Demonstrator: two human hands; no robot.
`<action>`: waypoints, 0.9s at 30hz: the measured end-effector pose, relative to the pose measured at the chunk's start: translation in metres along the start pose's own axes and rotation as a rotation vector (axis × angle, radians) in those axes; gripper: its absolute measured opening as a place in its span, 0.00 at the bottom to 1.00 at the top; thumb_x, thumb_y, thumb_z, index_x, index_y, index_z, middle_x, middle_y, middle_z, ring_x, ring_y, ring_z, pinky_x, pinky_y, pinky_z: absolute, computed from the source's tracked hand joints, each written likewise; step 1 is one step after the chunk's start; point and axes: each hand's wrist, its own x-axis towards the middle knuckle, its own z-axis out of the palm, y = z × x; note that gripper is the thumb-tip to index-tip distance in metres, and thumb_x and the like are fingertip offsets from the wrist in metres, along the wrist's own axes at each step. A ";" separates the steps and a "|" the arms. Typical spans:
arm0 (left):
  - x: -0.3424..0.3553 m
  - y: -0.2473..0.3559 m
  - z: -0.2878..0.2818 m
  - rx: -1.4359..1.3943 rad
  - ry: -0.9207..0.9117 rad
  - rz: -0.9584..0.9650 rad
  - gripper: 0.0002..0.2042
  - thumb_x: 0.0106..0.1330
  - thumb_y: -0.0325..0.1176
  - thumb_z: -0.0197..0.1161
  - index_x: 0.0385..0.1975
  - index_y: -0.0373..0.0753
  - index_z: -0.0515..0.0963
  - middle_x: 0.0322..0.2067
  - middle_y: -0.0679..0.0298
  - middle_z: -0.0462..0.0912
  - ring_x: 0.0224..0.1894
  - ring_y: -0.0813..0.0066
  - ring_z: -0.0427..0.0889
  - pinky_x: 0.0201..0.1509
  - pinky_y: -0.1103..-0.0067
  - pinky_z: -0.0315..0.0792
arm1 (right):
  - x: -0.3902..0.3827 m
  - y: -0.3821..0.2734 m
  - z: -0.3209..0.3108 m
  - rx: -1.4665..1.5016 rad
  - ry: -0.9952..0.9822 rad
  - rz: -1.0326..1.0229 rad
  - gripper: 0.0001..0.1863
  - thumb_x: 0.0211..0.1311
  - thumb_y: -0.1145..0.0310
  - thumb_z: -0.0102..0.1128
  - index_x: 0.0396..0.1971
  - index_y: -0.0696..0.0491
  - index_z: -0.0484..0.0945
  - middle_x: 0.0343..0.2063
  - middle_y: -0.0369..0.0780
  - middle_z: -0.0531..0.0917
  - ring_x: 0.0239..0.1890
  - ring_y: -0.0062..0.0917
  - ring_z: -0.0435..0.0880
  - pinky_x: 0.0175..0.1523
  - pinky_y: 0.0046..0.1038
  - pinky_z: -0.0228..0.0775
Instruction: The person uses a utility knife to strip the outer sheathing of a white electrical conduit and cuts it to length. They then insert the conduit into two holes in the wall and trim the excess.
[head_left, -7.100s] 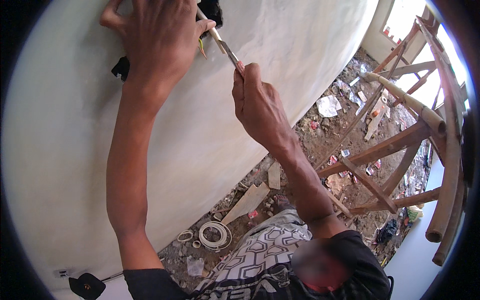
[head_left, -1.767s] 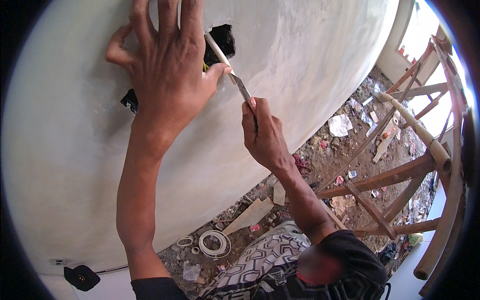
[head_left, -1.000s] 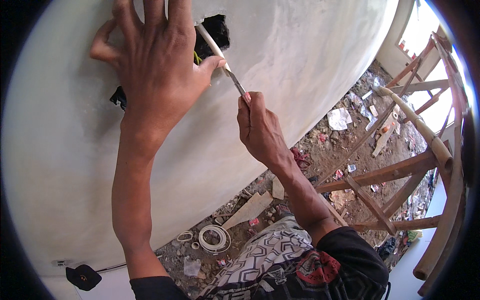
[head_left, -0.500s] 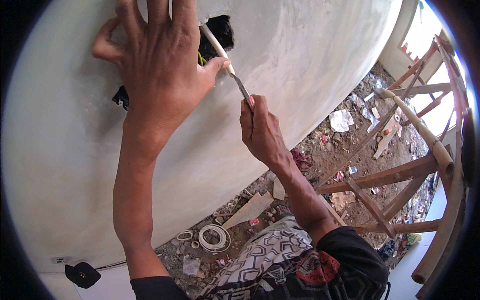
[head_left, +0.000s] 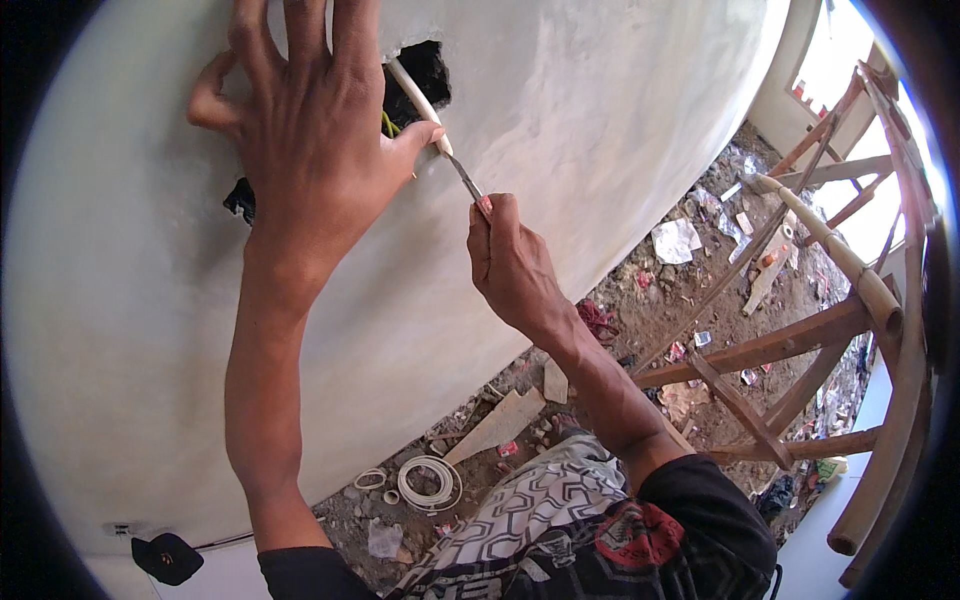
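Note:
My left hand (head_left: 310, 150) lies on the pale plastered wall (head_left: 480, 90) with its fingers spread. Its thumb touches a white cable (head_left: 418, 95) that slants down out of a rough dark hole (head_left: 430, 72). Thin green-yellow wires (head_left: 390, 125) show beside the thumb, partly hidden by the hand. My right hand (head_left: 515, 265) is closed around a knife (head_left: 468, 182), most of whose handle the fingers cover. The thin blade points up to the left and meets the lower end of the white cable.
A second dark hole (head_left: 240, 200) sits by my left wrist. On the littered dirt floor lie a coil of white cable (head_left: 430, 484) and a tapering board (head_left: 497, 425). Wooden and bamboo scaffolding (head_left: 820, 330) stands at right. A black cap (head_left: 166, 558) shows at lower left.
The view has shifted slightly, moving the wall hole and floor a little left in the picture. Thumb, cable and knife keep nearly the same arrangement, with the blade still at the cable's end.

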 end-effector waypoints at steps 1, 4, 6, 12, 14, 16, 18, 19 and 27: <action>0.000 -0.001 0.000 -0.003 0.002 -0.001 0.60 0.34 0.40 0.87 0.70 0.39 0.53 0.70 0.52 0.53 0.77 0.46 0.43 0.71 0.44 0.44 | -0.001 -0.002 0.000 0.004 -0.008 0.006 0.12 0.76 0.70 0.50 0.36 0.57 0.57 0.21 0.50 0.75 0.18 0.47 0.76 0.23 0.45 0.66; -0.001 0.000 0.001 0.079 -0.053 -0.028 0.60 0.33 0.41 0.87 0.70 0.39 0.53 0.71 0.52 0.52 0.77 0.46 0.42 0.71 0.44 0.44 | -0.003 -0.006 0.002 -0.034 0.016 0.037 0.12 0.76 0.70 0.49 0.36 0.57 0.57 0.21 0.50 0.75 0.19 0.49 0.76 0.23 0.46 0.66; -0.001 0.000 0.007 0.115 -0.027 -0.025 0.61 0.33 0.42 0.87 0.70 0.39 0.54 0.71 0.52 0.52 0.77 0.47 0.42 0.72 0.44 0.44 | -0.003 -0.006 0.001 -0.054 -0.004 0.031 0.12 0.76 0.69 0.49 0.36 0.57 0.57 0.21 0.50 0.75 0.19 0.49 0.76 0.23 0.47 0.65; -0.001 0.000 0.006 0.142 -0.028 -0.036 0.61 0.32 0.43 0.88 0.70 0.39 0.54 0.71 0.54 0.52 0.77 0.49 0.42 0.72 0.45 0.45 | 0.003 -0.013 -0.016 0.004 -0.093 0.077 0.13 0.77 0.68 0.48 0.36 0.58 0.57 0.17 0.51 0.74 0.19 0.50 0.76 0.23 0.48 0.64; 0.000 0.003 0.004 0.160 -0.049 -0.051 0.61 0.32 0.43 0.88 0.70 0.40 0.54 0.70 0.54 0.53 0.77 0.49 0.42 0.72 0.46 0.45 | 0.004 -0.014 -0.022 0.040 -0.117 0.086 0.12 0.77 0.68 0.48 0.36 0.58 0.57 0.16 0.51 0.73 0.18 0.51 0.76 0.24 0.49 0.63; 0.000 0.003 0.003 0.147 -0.061 -0.059 0.61 0.32 0.43 0.88 0.70 0.40 0.54 0.71 0.54 0.53 0.77 0.49 0.42 0.72 0.46 0.45 | 0.005 -0.015 -0.026 0.071 -0.138 0.093 0.12 0.78 0.67 0.47 0.37 0.57 0.57 0.15 0.51 0.73 0.18 0.51 0.75 0.24 0.50 0.62; -0.001 0.002 0.003 0.094 -0.030 -0.046 0.62 0.32 0.43 0.88 0.70 0.41 0.54 0.71 0.55 0.53 0.77 0.49 0.42 0.72 0.45 0.45 | 0.007 -0.019 -0.030 -0.029 -0.163 0.113 0.11 0.77 0.66 0.47 0.38 0.56 0.59 0.18 0.51 0.74 0.19 0.50 0.77 0.24 0.50 0.64; 0.000 0.001 0.003 0.067 -0.010 -0.039 0.62 0.32 0.43 0.88 0.70 0.41 0.54 0.71 0.55 0.53 0.77 0.50 0.42 0.72 0.45 0.45 | 0.007 -0.021 -0.031 -0.078 -0.176 0.123 0.10 0.77 0.66 0.47 0.39 0.56 0.60 0.19 0.50 0.75 0.19 0.50 0.78 0.25 0.50 0.65; 0.001 0.001 0.004 0.088 -0.039 -0.055 0.61 0.32 0.45 0.88 0.71 0.41 0.54 0.72 0.56 0.54 0.77 0.51 0.44 0.72 0.45 0.46 | 0.014 -0.007 -0.050 -0.555 -0.143 -0.128 0.07 0.74 0.67 0.50 0.44 0.53 0.67 0.27 0.41 0.77 0.26 0.37 0.84 0.27 0.42 0.75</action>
